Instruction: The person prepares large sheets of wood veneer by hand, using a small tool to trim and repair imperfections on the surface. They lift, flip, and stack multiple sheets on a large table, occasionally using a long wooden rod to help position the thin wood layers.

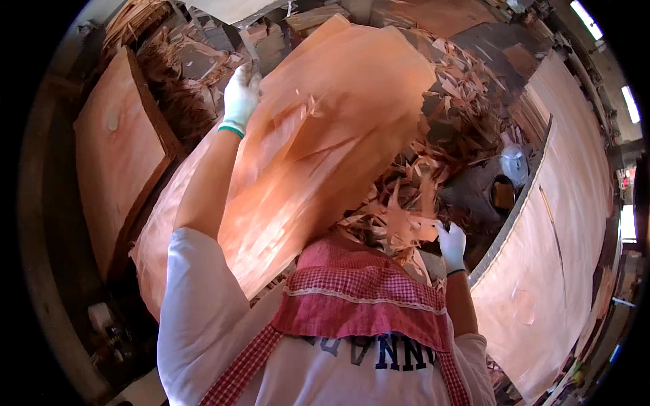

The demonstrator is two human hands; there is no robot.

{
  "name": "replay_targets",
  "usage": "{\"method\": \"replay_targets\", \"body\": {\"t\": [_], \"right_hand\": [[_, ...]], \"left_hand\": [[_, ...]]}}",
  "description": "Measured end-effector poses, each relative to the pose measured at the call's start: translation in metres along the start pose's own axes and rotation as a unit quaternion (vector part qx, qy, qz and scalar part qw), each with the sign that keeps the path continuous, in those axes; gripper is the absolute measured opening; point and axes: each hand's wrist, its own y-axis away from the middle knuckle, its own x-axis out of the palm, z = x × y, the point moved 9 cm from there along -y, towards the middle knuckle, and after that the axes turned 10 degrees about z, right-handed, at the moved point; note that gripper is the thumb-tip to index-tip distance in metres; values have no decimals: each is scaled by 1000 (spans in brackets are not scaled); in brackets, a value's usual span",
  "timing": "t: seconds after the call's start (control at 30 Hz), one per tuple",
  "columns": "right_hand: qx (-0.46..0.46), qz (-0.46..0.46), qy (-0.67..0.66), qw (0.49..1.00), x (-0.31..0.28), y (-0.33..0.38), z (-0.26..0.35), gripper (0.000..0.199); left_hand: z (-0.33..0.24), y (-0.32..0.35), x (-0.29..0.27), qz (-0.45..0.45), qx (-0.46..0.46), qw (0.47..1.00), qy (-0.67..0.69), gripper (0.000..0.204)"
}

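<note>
A large, thin reddish wood veneer sheet point(338, 108) spreads before me, rippled and creased along its lower half. My left hand point(242, 100), in a white glove with a green cuff, is closed at the sheet's left edge; the fingertips are partly blurred. Low on the right, my right hand point(451, 247), also gloved in white, pinches a torn veneer scrap point(425, 229) between thumb and fingers. Ragged veneer strips point(399, 227) lie beside that hand, close to my red checked apron point(365, 287).
Stacked veneer sheets stand at left point(118, 155) and a tall stack of veneer point(555, 271) at right. Broken veneer shavings point(467, 91) cover the ground beyond. Near the right stack lie a clear plastic bag point(514, 166) and a dark round-mouthed object point(502, 194).
</note>
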Motion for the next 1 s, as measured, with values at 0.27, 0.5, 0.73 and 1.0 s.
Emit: {"method": "replay_targets", "body": {"t": [0.27,0.5,0.73,1.0], "right_hand": [[14,78,-132,988,36,-9,-6,20],[76,143,-342,926,49,-8,27,19],[53,146,-503,850,27,-28,58,21],[32,121,-583,803,14,-15,71,17]], "left_hand": [[98,160,-10,220,-65,954,-195,62],[111,242,-48,285,-97,932,-203,19],[-85,141,-105,51,56,866,-494,29],[46,199,-8,172,-38,795,-580,30]]}}
